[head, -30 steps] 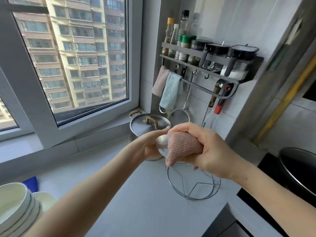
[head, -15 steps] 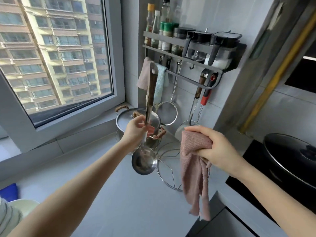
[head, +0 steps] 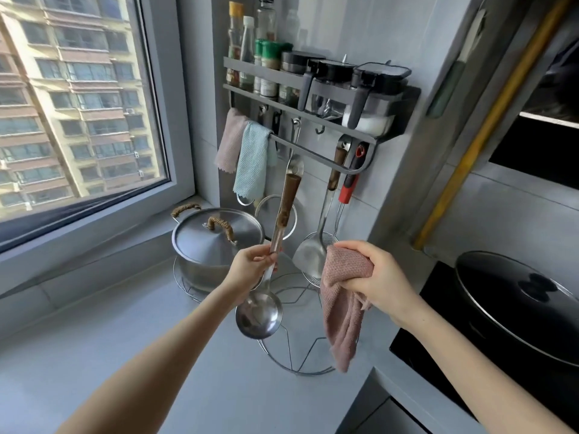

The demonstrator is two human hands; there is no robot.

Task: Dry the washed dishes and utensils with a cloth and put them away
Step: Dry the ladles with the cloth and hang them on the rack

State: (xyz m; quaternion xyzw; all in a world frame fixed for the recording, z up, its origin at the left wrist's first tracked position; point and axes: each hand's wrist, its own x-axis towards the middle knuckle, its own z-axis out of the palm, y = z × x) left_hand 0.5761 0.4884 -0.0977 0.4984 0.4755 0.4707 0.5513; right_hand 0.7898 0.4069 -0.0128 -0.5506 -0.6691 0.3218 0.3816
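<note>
Now left hand (head: 250,267) grips ladle (head: 259,314), handle nearer rack hook (head: 296,123); right hand (head: 382,280) still clutches hanging pink cloth (head: 341,314).

- I see the left hand (head: 250,265) holding the ladle (head: 258,316) upright, bowl down, over the counter (head: 156,339).
- The cloth (head: 341,308) hangs from the right hand (head: 380,278), just right of the ladle.
- A wire trivet (head: 313,373) lies on the counter beneath both.
- Behind and to the left, a pot (head: 216,242) sits below the window (head: 78,104).
- The rack (head: 316,89) is on the wall behind.
</note>
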